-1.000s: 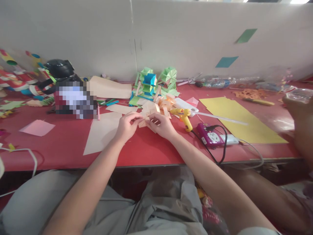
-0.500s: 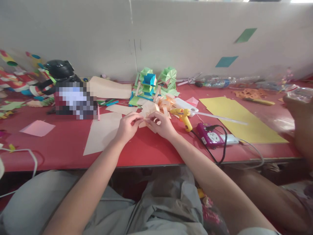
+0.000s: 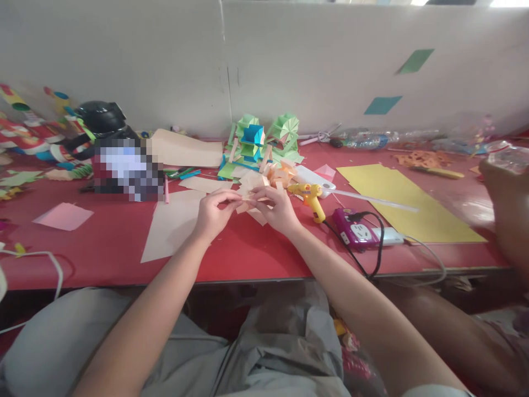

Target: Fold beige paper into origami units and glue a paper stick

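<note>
My left hand (image 3: pixel 218 211) and my right hand (image 3: pixel 276 208) meet above the red table, thumbs and fingertips pinched together. Between them is a small pale strip of paper (image 3: pixel 246 200), mostly covered by my fingers. Under and behind the hands lie cream paper pieces (image 3: pixel 258 216) and a heap of folded orange paper (image 3: pixel 282 174). A yellow hot glue gun (image 3: pixel 313 202) rests just right of my right hand, a clear glue stick (image 3: pixel 372 199) sticking out of its back. Left of my left hand lies a large pale sheet (image 3: pixel 165 226).
Green and blue folded-paper models (image 3: pixel 253 138) stand at the back. A purple power strip (image 3: pixel 355 229) with cords sits on the right, near a yellow sheet (image 3: pixel 413 204). A black figure (image 3: pixel 101 118) stands on the left. Another person's hand (image 3: pixel 504 193) holds a plastic bottle at the far right.
Both hands stay pinched at nearly the same spot. My fingers have shifted slightly, with the fingertips a little further apart around the strip. The objects on the table have not moved.
</note>
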### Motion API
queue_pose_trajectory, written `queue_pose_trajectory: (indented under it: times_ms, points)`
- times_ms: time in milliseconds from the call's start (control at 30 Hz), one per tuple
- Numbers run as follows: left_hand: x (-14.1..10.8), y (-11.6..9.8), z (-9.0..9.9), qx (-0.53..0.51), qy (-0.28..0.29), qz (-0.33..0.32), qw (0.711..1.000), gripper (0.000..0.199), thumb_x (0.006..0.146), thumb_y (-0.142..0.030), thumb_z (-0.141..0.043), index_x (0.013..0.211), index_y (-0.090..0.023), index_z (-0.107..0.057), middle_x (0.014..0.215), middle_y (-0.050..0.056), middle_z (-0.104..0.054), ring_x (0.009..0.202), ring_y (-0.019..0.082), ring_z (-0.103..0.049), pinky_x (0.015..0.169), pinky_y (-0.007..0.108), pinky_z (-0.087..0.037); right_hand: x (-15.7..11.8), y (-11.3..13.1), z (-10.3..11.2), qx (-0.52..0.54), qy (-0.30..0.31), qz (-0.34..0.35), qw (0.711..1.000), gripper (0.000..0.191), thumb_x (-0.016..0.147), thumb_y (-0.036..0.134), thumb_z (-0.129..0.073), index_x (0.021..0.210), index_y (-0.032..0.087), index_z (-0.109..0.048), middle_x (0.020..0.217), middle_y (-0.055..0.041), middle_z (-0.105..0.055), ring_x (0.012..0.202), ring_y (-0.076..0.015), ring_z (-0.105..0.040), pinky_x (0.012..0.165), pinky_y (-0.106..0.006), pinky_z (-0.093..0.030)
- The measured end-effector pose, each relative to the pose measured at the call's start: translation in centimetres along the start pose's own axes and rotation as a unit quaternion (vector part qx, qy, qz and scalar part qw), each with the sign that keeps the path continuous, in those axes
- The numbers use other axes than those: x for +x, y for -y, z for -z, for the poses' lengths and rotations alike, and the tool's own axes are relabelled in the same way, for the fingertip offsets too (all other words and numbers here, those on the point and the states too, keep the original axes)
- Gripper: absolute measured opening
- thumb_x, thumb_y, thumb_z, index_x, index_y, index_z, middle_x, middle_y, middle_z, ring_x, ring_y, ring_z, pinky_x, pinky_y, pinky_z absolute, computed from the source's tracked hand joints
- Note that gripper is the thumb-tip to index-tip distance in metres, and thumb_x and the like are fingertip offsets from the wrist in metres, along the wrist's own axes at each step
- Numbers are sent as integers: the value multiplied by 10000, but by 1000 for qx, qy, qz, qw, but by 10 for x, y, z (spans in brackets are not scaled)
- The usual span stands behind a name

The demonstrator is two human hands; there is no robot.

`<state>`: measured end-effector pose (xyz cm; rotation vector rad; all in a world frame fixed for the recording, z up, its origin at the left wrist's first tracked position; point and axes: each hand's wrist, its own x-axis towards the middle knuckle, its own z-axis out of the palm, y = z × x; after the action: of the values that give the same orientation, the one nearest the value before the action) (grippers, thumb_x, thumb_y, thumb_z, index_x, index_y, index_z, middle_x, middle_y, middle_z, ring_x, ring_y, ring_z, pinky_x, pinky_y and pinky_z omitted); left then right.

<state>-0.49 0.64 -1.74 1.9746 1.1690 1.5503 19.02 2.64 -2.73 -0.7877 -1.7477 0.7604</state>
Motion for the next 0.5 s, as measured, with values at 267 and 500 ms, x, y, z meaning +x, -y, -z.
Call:
queue_pose_trajectory:
  times_ms: [267, 500]
  points:
    - [1, -1, 4, -40, -7, 63, 997, 113, 828, -315, -756, 839, -203, -747, 924, 63, -776, 875, 207, -730, 837, 334, -588, 0, 4, 1, 1, -21, 1, 1000, 232, 898, 429, -680, 838, 204, -681, 1073, -97, -714, 1008, -210, -693, 829, -357, -606]
    - [1, 2, 4, -32, 9, 32, 999, 118, 856, -325, -726, 855, -207, -727, 976, 70, -759, 906, 202, -718, 833, 334, -590, 1, 3, 1, -14, -17, 7, 1000, 260, 897, 461, -675, 822, 212, -682, 1062, -103, -720, 1007, -224, -694, 818, -380, -613]
